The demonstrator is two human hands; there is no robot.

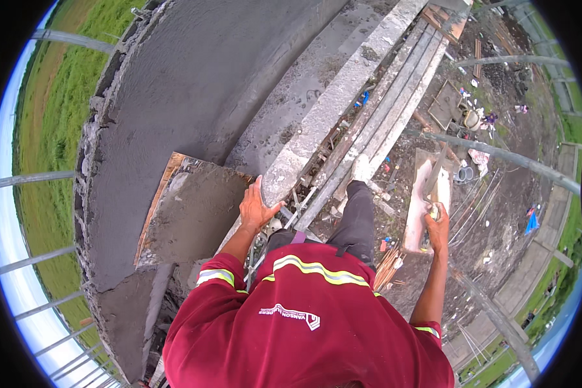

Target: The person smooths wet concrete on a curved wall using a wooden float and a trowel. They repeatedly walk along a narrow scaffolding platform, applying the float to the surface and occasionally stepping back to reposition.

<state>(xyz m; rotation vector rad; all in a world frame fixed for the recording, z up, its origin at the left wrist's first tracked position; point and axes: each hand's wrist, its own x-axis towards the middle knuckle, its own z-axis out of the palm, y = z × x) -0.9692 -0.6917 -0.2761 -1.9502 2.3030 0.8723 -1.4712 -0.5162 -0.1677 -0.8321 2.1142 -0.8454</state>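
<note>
My left hand point(257, 208) rests against the rounded end of a rough concrete ledge point(283, 181), its thumb spread and fingers over the edge. Just left of it, a plywood board point(156, 205) coated with grey mortar point(204, 210) lies tilted by the wall. Out to the right, my right hand point(437, 223) is closed around the handle of a trowel point(435, 171). The trowel's blade points away from me, above a pale, mortar-stained board point(412, 216) lower down.
A freshly plastered grey wall point(174, 84) curves along the left. Long scaffold planks point(381, 110) run ahead under my foot point(361, 169). Metal pipes point(498, 152) cross on the right, over ground littered with debris, a bucket point(472, 119) and sticks point(388, 266).
</note>
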